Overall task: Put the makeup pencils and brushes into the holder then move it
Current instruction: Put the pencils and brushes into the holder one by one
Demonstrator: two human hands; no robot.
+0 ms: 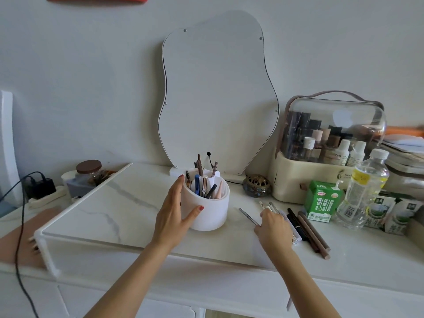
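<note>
A white round holder stands mid-table with several pencils and brushes upright inside it. My left hand cups the holder's left side, thumb across its front. My right hand rests on the table to the right, fingers curled around a thin grey pencil that points up and left. Beside that hand lies a loose row of makeup pencils: white and pale ones, a black one and two brown ones. The hand covers part of the pale ones.
A wavy-edged mirror leans on the wall behind the holder. At the right stand a small brass censer, a clear-lidded cosmetics case, a green carton and a plastic bottle. A jar and charger cable sit left.
</note>
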